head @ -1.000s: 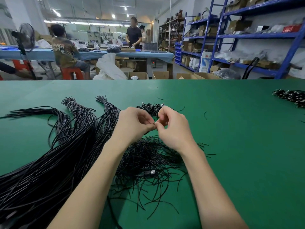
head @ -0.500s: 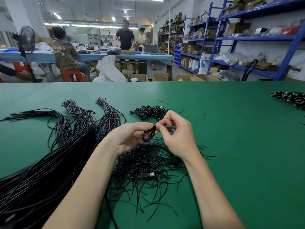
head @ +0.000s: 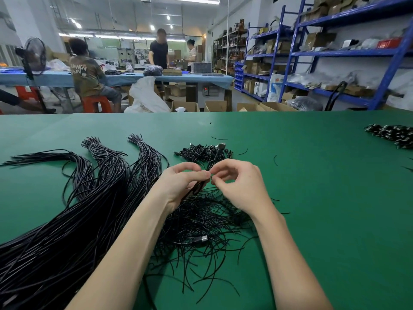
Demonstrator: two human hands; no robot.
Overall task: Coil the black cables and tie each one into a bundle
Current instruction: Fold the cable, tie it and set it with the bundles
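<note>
Black coiled cable [head: 199,186] sits gripped in our left hand [head: 178,186]; our right hand [head: 239,186], at three o'clock, pinches its tie.

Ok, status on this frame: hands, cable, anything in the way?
Left hand grips small coiled black cable. Right hand pinches at its top. Loose black tie strands heaped beneath on green table mat; nothing blocking.
</note>
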